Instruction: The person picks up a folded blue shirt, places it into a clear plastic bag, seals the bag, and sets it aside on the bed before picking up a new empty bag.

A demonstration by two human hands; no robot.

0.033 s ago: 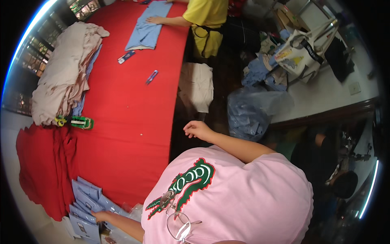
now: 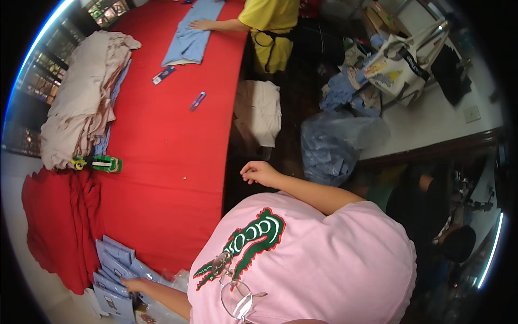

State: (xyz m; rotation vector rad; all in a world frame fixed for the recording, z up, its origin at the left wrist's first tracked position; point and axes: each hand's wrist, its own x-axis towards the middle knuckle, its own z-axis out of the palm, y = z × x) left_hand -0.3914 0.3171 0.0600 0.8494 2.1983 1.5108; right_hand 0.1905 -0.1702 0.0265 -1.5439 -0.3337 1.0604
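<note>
At the lower left, my left hand (image 2: 133, 284) is on a group of folded light-blue garments in clear packs (image 2: 114, 303). Its fingers are closed at the edge of one pack, partly hidden among the others. My right hand (image 2: 260, 173) hangs in the air just beyond the right edge of the red-covered table (image 2: 162, 200). Nothing is in it, and its fingers are loosely bent and a little apart. A pair of glasses (image 2: 236, 298) hangs on the front of my pink shirt (image 2: 324, 254).
Across the table, a co-worker's hand (image 2: 200, 24) rests on a blue garment (image 2: 186, 46). Nearby lie a tag (image 2: 163, 75) and small blue snips (image 2: 197, 101). Beige garments (image 2: 81, 92) and a green tape dispenser (image 2: 108, 163) line the left. Right stands a clear bag of blue cloth (image 2: 329, 151).
The view has shifted slightly, so the table and the things on it sit a little farther left. My hands keep nearly the same pose.
</note>
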